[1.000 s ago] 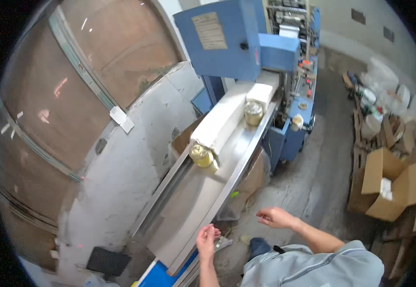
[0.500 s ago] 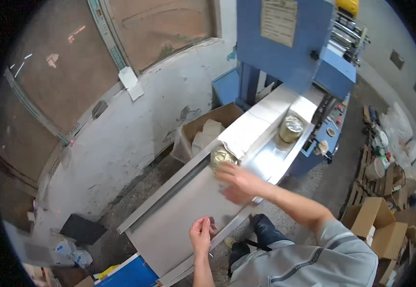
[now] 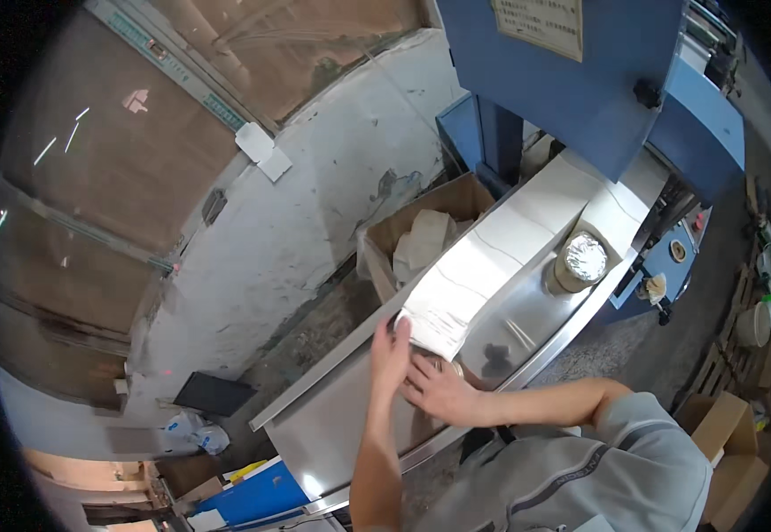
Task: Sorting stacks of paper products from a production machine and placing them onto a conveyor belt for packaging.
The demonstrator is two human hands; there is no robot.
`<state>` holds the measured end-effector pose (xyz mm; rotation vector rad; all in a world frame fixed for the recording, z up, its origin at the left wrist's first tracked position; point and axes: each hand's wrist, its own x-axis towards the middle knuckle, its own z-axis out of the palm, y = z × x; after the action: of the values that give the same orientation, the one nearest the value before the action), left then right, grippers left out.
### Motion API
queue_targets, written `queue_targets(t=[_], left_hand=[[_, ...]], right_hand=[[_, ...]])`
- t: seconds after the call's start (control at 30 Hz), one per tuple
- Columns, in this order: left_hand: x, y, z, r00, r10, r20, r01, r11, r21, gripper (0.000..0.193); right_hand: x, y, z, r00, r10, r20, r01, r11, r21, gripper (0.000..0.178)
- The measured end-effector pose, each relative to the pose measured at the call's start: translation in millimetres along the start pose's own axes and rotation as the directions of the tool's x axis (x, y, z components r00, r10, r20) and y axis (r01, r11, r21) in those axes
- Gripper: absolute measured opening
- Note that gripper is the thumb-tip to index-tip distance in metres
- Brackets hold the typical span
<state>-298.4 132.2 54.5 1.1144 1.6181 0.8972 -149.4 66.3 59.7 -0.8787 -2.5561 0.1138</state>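
A long white strip (image 3: 492, 244), apparently paper or film, lies creased along the steel table and ends at my hands. My left hand (image 3: 389, 365) is at the strip's near left corner, thumb and fingers closed about its edge. Just right of it, my right hand (image 3: 443, 392) reaches in low with its fingers apart and pointing left. Behind its knuckles shows a sliver of a gold foil-covered thing (image 3: 449, 365), mostly hidden by the hand and the strip's end. Farther right, a round container with a silver foil top (image 3: 583, 257) stands upright in the steel channel.
A blue machine (image 3: 563, 106) rises over the table's far end. Behind the table is a cardboard box (image 3: 381, 239) with white material inside. The steel table's raised edge (image 3: 323, 368) runs along the wall side. Open cartons (image 3: 722, 434) stand at the right.
My left hand has moved up and forward to the strip's end. The right hand is now beside it, and the gold foil-covered thing is mostly covered. The view has shifted.
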Motion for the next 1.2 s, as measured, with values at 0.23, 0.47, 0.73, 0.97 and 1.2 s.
queue_targets(t=[0.23, 0.47, 0.73, 0.97, 1.2], left_hand=[[49, 86, 83, 0.999, -0.005, -0.046, 0.024, 0.908, 0.419, 0.097], [57, 82, 90, 0.997, -0.072, -0.024, 0.075, 0.895, 0.439, 0.086], [65, 76, 84, 0.994, -0.109, 0.014, 0.094, 0.908, 0.408, 0.065], [38, 20, -17, 0.999, 0.001, 0.032, 0.004, 0.988, -0.156, 0.037], [-66, 40, -179, 0.991, 0.002, -0.132, -0.038, 0.962, -0.269, 0.045]], right_hand=[[-28, 17, -8, 0.999, -0.037, 0.029, 0.032, 0.987, 0.154, 0.047], [-33, 27, -3, 0.999, -0.032, -0.025, 0.037, 0.970, 0.238, 0.056], [-29, 24, -7, 0.994, -0.089, 0.070, 0.072, 0.974, 0.213, 0.054], [-22, 20, -9, 0.995, -0.084, 0.052, 0.069, 0.967, 0.244, 0.059], [19, 70, -2, 0.993, 0.061, 0.104, -0.079, 0.981, 0.179, 0.082]])
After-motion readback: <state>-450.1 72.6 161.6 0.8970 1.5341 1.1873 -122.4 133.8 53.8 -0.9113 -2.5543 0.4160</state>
